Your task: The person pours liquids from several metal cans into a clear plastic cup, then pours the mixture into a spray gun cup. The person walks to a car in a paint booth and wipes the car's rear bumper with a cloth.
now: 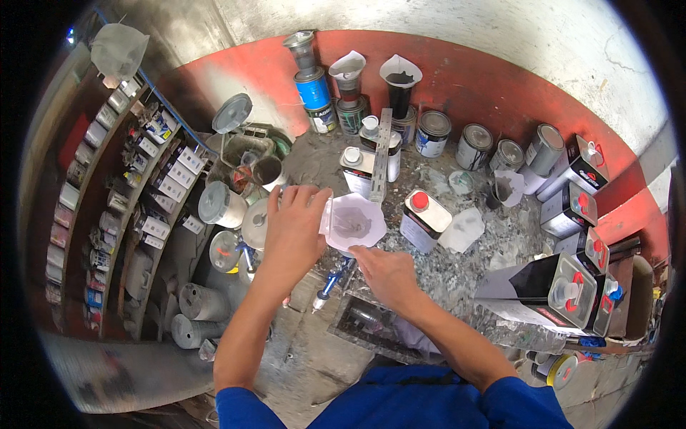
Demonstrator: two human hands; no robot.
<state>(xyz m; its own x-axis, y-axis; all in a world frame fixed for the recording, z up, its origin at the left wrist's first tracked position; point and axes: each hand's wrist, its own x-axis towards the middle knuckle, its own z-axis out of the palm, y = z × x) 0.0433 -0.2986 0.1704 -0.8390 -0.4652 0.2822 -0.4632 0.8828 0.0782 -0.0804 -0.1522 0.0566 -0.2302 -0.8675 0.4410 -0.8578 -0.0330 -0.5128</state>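
Note:
A white paper paint strainer (pixel 359 218) sits in front of me, its mouth facing up and grey paint wetting its inside. My left hand (pixel 296 225) is closed around a clear plastic cup (pixel 328 220), tilted at the strainer's left rim; most of the cup is hidden by the hand. At the near rim of the strainer, my right hand (pixel 388 277) pinches the paper between thumb and fingers. Below the strainer shows a spray gun (pixel 330 284) with a blue body; whether the two are joined is hidden.
A metal ruler (pixel 381 157) stands beyond the strainer. Right of it is a rectangular can with a red cap (pixel 426 220). Paint tins (pixel 433 134) line the red wall. Large solvent cans (pixel 536 289) crowd the right side; shelves of small containers (pixel 171 187) curve along the left.

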